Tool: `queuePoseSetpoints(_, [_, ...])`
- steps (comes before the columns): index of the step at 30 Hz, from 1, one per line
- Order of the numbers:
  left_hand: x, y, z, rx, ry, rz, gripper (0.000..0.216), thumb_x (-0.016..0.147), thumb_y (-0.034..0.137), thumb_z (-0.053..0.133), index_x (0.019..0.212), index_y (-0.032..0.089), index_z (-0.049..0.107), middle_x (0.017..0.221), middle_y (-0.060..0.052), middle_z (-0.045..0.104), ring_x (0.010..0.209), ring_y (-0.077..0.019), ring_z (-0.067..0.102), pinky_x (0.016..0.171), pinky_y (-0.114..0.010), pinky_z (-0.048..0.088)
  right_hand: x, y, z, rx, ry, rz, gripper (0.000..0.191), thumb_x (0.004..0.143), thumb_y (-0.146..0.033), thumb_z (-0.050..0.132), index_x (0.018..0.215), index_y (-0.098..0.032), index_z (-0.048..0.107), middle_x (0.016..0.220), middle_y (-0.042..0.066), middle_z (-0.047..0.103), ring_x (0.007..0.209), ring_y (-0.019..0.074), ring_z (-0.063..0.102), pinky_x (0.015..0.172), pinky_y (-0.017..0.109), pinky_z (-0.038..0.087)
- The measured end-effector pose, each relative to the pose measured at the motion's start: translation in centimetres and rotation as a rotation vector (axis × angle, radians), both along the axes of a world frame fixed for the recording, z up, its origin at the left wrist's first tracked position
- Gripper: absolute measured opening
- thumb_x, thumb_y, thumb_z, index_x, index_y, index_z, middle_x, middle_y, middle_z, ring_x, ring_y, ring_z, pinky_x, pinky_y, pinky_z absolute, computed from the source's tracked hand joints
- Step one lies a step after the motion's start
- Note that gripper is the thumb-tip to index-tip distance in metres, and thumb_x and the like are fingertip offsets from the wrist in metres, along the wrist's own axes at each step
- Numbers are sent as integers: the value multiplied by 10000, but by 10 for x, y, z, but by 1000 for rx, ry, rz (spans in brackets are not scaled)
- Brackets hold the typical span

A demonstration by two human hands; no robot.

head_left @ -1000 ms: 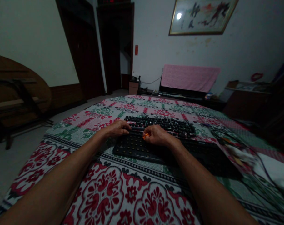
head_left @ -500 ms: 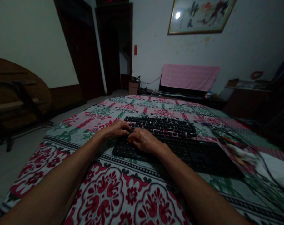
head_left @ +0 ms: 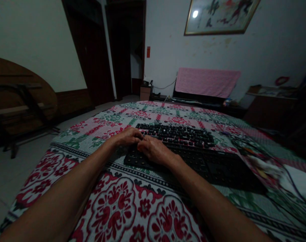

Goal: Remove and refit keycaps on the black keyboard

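Two black keyboards lie on a table under a red and green flowered cloth [head_left: 122, 208]. The far keyboard [head_left: 183, 134] has its keys on. The near one [head_left: 213, 166] looks like a bare black board with rows of holes. My left hand [head_left: 127, 137] curls over the left end of the far keyboard. My right hand [head_left: 153, 149] is closed, knuckles up, right beside the left hand and over the near board's left part. Whatever its fingers hold is hidden.
Cables and some pale items [head_left: 266, 168] lie on the cloth at the right. A pink cloth [head_left: 208, 82] covers something against the back wall. A dark doorway [head_left: 125, 50] and a wooden bench [head_left: 19, 111] are at the left.
My right hand slid left along the near board until it touched the left hand. The small orange thing seen in its fingers a second ago no longer shows. The left hand stayed put.
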State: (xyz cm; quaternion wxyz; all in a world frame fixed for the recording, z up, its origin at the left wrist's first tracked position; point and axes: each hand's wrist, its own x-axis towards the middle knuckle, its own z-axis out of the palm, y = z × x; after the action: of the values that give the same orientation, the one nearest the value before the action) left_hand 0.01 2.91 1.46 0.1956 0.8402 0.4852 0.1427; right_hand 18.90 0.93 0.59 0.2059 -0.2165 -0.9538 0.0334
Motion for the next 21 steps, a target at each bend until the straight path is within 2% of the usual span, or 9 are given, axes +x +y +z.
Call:
queuePoseSetpoints(4, [-2, 1, -1, 2, 3, 2, 286, 698, 277, 511, 920, 162, 651, 795, 9, 631, 683, -112, 521, 633, -189, 381, 3, -2, 5, -37, -75, -42, 198, 825, -176, 416, 843, -150, 612, 830, 64, 512, 705, 123, 463, 636, 232, 338])
queuePoseSetpoints(9, [-2, 1, -2, 19, 4, 57, 295, 684, 262, 536, 940, 170, 649, 811, -1, 633, 736, -124, 525, 671, -200, 387, 19, 5, 15, -125, 11, -80, 194, 770, -123, 463, 874, -149, 624, 806, 49, 538, 712, 115, 483, 658, 217, 351])
queuePoseSetpoints(18, [-4, 5, -5, 38, 14, 55, 289, 673, 240, 532, 929, 174, 647, 806, 4, 627, 771, -133, 531, 700, -205, 387, 26, -1, 6, -37, -90, -9, 173, 808, -143, 444, 882, -150, 600, 799, 46, 497, 689, 113, 449, 627, 219, 338])
queuePoseSetpoints(21, [-4, 5, -6, 46, 14, 47, 289, 672, 225, 522, 925, 167, 648, 803, 0, 627, 786, -138, 532, 706, -207, 386, 33, -6, 2, -43, -51, 14, 183, 841, -150, 407, 914, -149, 575, 826, 47, 483, 707, 111, 449, 643, 219, 349])
